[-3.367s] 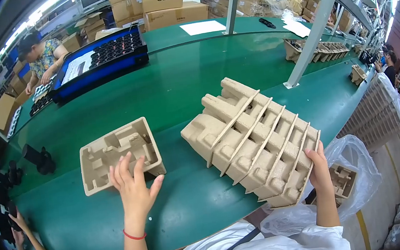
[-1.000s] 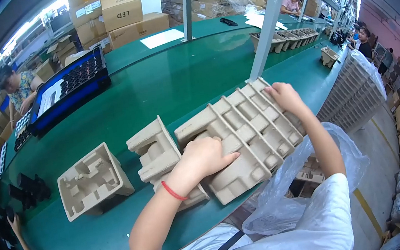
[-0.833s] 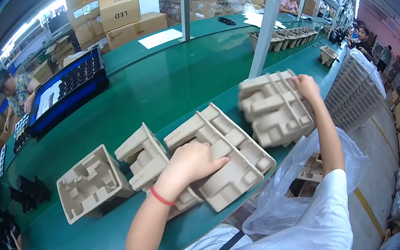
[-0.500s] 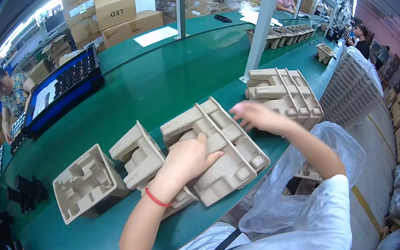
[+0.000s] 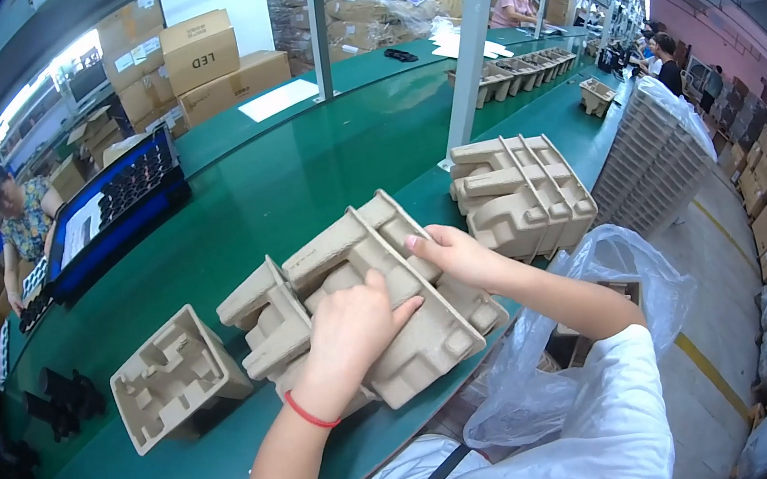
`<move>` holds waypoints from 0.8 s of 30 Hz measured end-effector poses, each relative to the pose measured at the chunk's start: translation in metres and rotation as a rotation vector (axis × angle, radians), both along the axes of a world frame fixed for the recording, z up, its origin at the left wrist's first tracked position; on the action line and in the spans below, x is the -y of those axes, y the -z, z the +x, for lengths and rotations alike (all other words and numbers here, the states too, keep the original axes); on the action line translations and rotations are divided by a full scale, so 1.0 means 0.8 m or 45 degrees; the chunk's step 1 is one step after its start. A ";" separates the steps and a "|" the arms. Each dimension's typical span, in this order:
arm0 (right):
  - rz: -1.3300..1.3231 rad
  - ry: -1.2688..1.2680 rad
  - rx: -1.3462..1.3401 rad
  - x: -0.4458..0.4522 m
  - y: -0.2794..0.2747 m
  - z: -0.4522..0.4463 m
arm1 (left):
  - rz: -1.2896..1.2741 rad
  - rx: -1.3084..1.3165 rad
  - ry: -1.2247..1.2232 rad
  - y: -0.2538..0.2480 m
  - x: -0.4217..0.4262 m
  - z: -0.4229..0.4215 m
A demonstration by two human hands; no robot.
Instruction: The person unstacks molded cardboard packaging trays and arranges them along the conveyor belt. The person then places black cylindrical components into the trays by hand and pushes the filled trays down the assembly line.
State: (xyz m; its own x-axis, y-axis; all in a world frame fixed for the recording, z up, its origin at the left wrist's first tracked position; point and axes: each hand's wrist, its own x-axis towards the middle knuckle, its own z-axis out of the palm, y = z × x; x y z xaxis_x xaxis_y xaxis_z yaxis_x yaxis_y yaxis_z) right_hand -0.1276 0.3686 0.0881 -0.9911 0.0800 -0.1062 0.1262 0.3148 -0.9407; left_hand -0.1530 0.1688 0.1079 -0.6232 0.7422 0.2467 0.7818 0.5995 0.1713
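In the head view, a row of brown moulded-pulp trays (image 5: 420, 345) lies bottom up on the green bench in front of me. My left hand (image 5: 354, 324) rests over the middle of the row, fingers curled and thumb pressed on a tray. My right hand (image 5: 457, 254) grips the upper right part of the row, thumb on top; its other fingers are partly hidden. Left of the row, a single pulp tray (image 5: 175, 375) stands with its hollows facing up. To the right is a stack of pulp trays (image 5: 526, 193) on its side.
A clear plastic bag (image 5: 527, 394) hangs at the bench's front edge. Tall stacked trays (image 5: 647, 159) stand on the floor to the right. A grey post (image 5: 468, 57) rises from the bench. Black parts (image 5: 63, 398) sit at the left. A co-worker (image 5: 22, 217) sits across by a blue-black tray (image 5: 117, 210).
My right hand has moved left from beside the right stack and taken hold of the row. The trays under my hands have closed up together. The camera view has shifted slightly.
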 end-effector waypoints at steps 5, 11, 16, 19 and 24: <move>0.060 0.000 0.147 -0.010 -0.026 0.005 | 0.091 -0.057 0.047 0.007 0.008 -0.010; 0.409 0.074 -0.192 -0.004 0.008 -0.017 | 0.073 -0.043 -0.030 0.021 -0.001 -0.005; 0.518 0.029 -0.037 -0.026 -0.016 -0.020 | 0.138 -0.012 -0.044 0.014 -0.005 -0.004; 0.768 0.102 -0.148 -0.010 -0.024 -0.018 | 0.144 0.016 -0.076 0.021 -0.017 -0.006; 0.562 0.389 -0.248 -0.141 -0.004 -0.031 | 0.186 0.043 -0.189 0.009 0.030 -0.024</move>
